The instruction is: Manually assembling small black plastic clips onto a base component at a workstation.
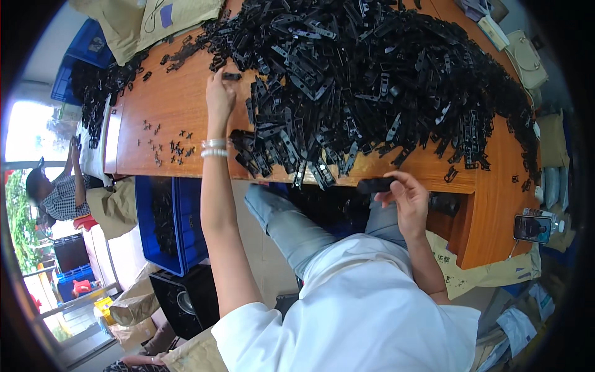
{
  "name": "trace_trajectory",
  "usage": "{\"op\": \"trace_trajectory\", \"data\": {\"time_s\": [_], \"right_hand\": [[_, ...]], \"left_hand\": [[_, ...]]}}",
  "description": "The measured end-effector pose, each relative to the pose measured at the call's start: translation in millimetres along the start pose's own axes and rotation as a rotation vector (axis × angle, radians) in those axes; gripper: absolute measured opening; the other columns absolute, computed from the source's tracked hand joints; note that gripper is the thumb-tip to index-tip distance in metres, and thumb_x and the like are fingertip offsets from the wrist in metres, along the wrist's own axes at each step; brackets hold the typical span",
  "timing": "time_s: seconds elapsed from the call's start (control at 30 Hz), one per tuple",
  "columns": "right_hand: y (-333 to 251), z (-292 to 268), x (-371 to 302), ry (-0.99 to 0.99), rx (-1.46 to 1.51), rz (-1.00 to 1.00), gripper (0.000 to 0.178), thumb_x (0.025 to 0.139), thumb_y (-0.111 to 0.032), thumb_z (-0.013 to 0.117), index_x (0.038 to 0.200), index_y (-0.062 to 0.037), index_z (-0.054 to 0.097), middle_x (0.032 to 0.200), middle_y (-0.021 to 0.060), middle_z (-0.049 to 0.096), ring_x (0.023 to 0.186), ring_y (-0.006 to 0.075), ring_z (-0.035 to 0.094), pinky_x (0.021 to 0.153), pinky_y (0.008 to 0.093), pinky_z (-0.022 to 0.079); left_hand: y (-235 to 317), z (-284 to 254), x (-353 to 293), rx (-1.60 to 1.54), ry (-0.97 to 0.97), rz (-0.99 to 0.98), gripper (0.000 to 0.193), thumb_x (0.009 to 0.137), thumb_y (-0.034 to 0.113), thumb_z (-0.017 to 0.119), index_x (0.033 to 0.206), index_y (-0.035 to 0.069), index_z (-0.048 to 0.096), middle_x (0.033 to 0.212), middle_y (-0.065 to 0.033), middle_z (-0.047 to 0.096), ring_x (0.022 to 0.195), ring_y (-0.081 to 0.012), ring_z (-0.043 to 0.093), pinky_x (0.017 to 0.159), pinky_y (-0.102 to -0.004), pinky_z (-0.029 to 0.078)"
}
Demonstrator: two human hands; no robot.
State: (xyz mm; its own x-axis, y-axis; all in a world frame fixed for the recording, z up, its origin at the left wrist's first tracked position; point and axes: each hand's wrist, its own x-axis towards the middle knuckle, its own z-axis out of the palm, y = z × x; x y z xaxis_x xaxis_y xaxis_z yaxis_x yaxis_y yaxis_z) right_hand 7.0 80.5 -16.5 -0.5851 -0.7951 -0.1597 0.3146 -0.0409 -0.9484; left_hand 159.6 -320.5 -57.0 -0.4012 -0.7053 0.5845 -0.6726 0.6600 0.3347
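My left hand [220, 99] reaches over the far left part of the table, its fingers closed at a small black plastic part [231, 76] beside the pile. Near the table's front edge, my right hand [410, 201] pinches a long dark plastic part [374, 185] between thumb and fingers; blur hides its detail. A large heap of black plastic parts [353, 80] spreads across the wooden table [186, 93] in front of me. Several small dark cross-shaped pieces [176, 149] lie scattered left of my left forearm.
A blue crate [180, 248] with black parts stands below the table's left front edge. Another blue crate [87, 46] spills parts at the far left. A phone [532, 229] rests at the right. Another person [59, 192] sits at the left. Paper sacks [111, 208] lie around.
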Motion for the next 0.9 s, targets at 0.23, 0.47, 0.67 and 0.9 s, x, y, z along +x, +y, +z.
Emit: {"op": "trace_trajectory", "data": {"time_s": [0.23, 0.47, 0.67, 0.9], "right_hand": [[-3, -2, -1, -0.001, -0.007, 0.042, 0.022, 0.086, -0.013, 0.055, 0.099, 0.0048, 0.056, 0.076, 0.0112, 0.062, 0.062, 0.015, 0.061, 0.052, 0.0213, 0.046], [-10, 6, 7, -0.015, 0.043, 0.075, 0.021, 0.086, -0.007, 0.051, 0.102, 0.0071, 0.054, 0.076, 0.013, 0.062, 0.067, 0.0185, 0.064, 0.059, 0.024, 0.052], [-23, 22, 6, -0.162, 0.073, 0.025, 0.025, 0.075, 0.011, 0.055, 0.099, 0.0098, 0.054, 0.089, 0.013, 0.058, 0.076, 0.0213, 0.064, 0.069, 0.0265, 0.054], [-22, 19, -9, -0.121, -0.196, -0.181, 0.023, 0.074, 0.01, 0.058, 0.096, 0.0094, 0.056, 0.092, 0.0126, 0.054, 0.081, 0.0198, 0.062, 0.071, 0.0267, 0.054]], "left_hand": [[-17, 5, 24, 0.12, -0.398, 0.089, 0.013, 0.073, 0.01, 0.058, 0.075, -0.003, 0.058, 0.091, -0.0191, 0.057, 0.078, -0.0328, 0.057, 0.069, -0.0413, 0.046], [97, -62, -40, -0.855, -0.279, -0.468, 0.015, 0.075, 0.001, 0.054, 0.089, 0.0, 0.052, 0.078, -0.0088, 0.055, 0.062, -0.0141, 0.058, 0.048, -0.0217, 0.046], [200, -103, -116, -1.373, -0.825, -0.711, 0.018, 0.087, 0.005, 0.05, 0.1, -0.007, 0.054, 0.095, -0.0122, 0.058, 0.083, -0.0194, 0.061, 0.075, -0.0289, 0.052], [211, -111, -139, -1.126, -0.91, -0.364, 0.033, 0.092, 0.018, 0.045, 0.115, -0.005, 0.052, 0.092, -0.0068, 0.062, 0.083, -0.0082, 0.052, 0.076, -0.0213, 0.042]]}}
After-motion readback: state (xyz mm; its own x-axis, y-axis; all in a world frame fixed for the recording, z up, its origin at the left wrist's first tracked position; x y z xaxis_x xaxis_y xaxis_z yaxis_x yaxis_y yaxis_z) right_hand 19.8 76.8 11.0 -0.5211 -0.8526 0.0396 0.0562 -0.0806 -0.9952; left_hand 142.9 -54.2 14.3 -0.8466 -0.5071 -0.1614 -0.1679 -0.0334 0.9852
